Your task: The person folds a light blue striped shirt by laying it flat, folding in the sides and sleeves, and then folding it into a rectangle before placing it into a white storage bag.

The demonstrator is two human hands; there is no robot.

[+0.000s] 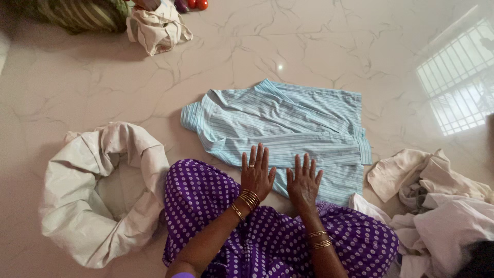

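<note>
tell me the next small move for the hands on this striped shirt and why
Probably slide both palms outward to smooth the cloth. The left hand and right hand lie flat, fingers spread, on the near edge of the blue striped shirt, which is spread on the floor with creases showing across it.

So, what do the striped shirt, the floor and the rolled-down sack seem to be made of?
Striped shirt: thin woven cloth, probably cotton; matte, soft creases.
Floor: polished marble or marble-look tile; glossy, veined, mirrors a window.
Rolled-down sack: stiff whitish woven plastic, perhaps; holds crisp crumpled folds.
</note>
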